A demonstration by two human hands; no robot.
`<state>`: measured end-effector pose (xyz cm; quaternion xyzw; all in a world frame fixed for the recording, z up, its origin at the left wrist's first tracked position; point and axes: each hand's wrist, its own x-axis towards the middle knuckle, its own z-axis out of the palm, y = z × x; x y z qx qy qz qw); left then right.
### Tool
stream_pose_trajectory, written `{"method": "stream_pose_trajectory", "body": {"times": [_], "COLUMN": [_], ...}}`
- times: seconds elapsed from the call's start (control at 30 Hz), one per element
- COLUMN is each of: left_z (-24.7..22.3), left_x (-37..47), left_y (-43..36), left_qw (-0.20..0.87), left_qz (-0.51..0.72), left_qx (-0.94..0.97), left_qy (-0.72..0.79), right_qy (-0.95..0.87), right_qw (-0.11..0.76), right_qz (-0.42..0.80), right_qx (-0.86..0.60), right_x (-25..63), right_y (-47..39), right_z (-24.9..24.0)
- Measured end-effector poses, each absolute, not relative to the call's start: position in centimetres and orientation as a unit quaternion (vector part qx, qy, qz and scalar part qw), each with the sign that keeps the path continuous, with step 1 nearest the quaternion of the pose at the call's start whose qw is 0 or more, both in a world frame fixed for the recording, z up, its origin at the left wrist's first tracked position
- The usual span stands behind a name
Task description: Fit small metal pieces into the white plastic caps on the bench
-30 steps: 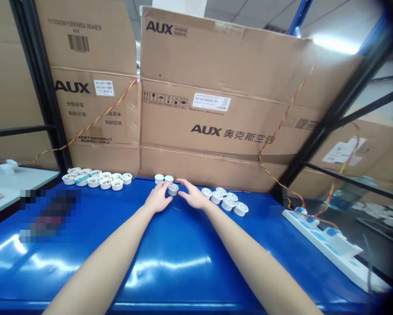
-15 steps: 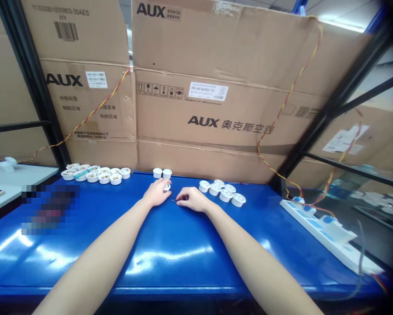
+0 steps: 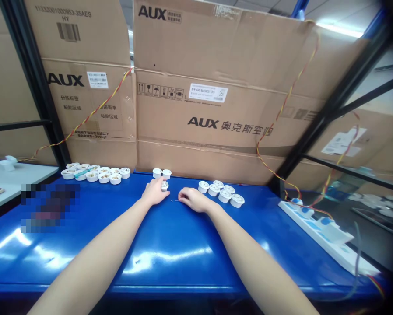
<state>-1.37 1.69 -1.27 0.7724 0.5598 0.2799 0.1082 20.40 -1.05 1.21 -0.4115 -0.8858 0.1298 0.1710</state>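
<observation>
My left hand (image 3: 154, 192) is closed around the side of a small round white cup (image 3: 164, 186) that stands on the blue tabletop (image 3: 170, 236). To its right, my right hand (image 3: 193, 199) is closed in a pinch just above the table. A thin dark sliver (image 3: 176, 200) sticks out from its fingertips toward the cup; its kind is too small to make out. Behind my left hand stand two more white cups (image 3: 157, 173). Several white lidded-looking cups (image 3: 224, 195) are grouped to the right of my right hand.
At the back left, several white cups (image 3: 104, 177) hold small brownish pieces, with a teal tool (image 3: 81, 173) across them. A white power strip (image 3: 324, 236) lies along the right edge. Large cardboard sheets (image 3: 216, 57) wall off the back. Yellow-red twisted wires (image 3: 282, 109) hang there.
My left hand has shifted slightly left along with the cup. My right hand has moved a little to the right, so the gap between the hands is wider.
</observation>
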Motion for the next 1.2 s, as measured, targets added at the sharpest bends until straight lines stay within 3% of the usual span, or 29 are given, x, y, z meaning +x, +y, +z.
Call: {"method": "stream_pose_trajectory", "body": {"times": [0.3, 0.43, 0.6, 0.97, 1.07, 1.2], "left_z": [-1.3, -0.4, 0.3, 0.3, 0.2, -0.5], "left_x": [-1.3, -1.0, -0.2, -0.2, -0.6, -1.6], "left_y": [1.5, 0.7, 0.0, 0.3, 0.5, 1.4], "left_qw": [0.099, 0.034, -0.037, -0.047, -0.024, 0.049], "left_qz": [0.303, 0.382, 0.358, 0.389, 0.391, 0.394], "left_qx": [0.789, 0.818, 0.878, 0.851, 0.846, 0.777], "left_qy": [0.525, 0.429, 0.317, 0.35, 0.362, 0.488], "right_qy": [-0.86, -0.834, -0.801, -0.708, -0.718, -0.747], "right_qw": [0.199, 0.241, 0.309, 0.401, 0.393, 0.384], "right_qz": [0.184, 0.226, 0.287, 0.417, 0.383, 0.243], "right_qx": [-0.432, -0.442, -0.425, -0.405, -0.428, -0.485], "right_x": [20.2, 19.9, 19.1, 18.6, 18.7, 19.3], "right_y": [-0.9, -0.6, -0.3, -0.1, -0.2, 0.0], "right_z": [0.7, 0.3, -0.4, -0.1, 0.0, -0.1]}}
